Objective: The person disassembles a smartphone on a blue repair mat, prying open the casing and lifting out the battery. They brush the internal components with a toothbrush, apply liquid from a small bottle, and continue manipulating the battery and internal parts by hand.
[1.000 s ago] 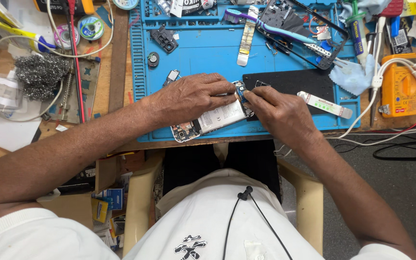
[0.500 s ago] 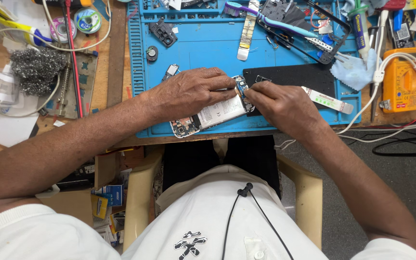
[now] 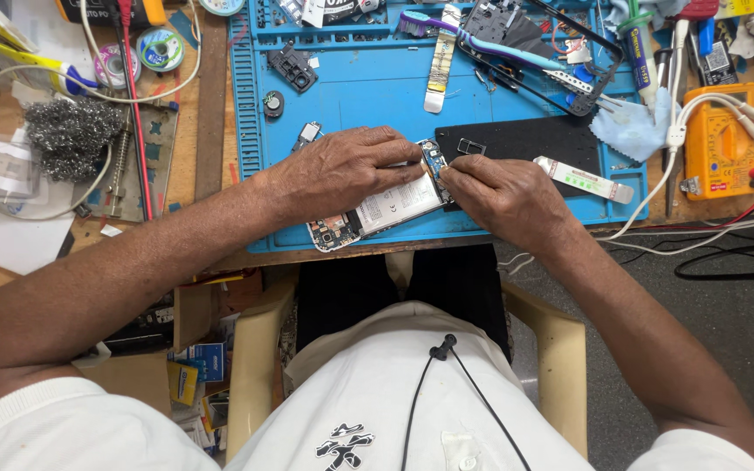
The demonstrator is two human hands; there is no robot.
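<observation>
A person sits at a cluttered desk [image 3: 211, 131], seen from above, both bare hands over an opened phone [image 3: 377, 214] that lies on a blue mat [image 3: 368, 87] near its front edge. The left hand [image 3: 342, 170] lies flat across the phone's upper half, fingers pressed down on it to keep it from sliding; its grip is a hold-down rather than a pinch. The right hand [image 3: 503, 192] meets the phone's right end, thumb and forefinger pressed together at the exposed board; whether they pinch a small part or a tool I cannot tell, since the fingertips hide it. A black panel [image 3: 525, 139] lies on the mat just behind the right hand, with a white strip [image 3: 586, 180] beside it. Farther back sit a toothbrush [image 3: 482, 39], a dismantled frame [image 3: 560, 61] and a pale cloth [image 3: 634, 131]; an orange meter [image 3: 722, 144] stands at the right, steel wool [image 3: 67, 135] and a solder reel [image 3: 159, 48] at the left. To do this fine work well, it seems best to keep the left hand steady and flat, move only the right fingertips, pull gently along the board's plane, and avoid bending thin connectors.
</observation>
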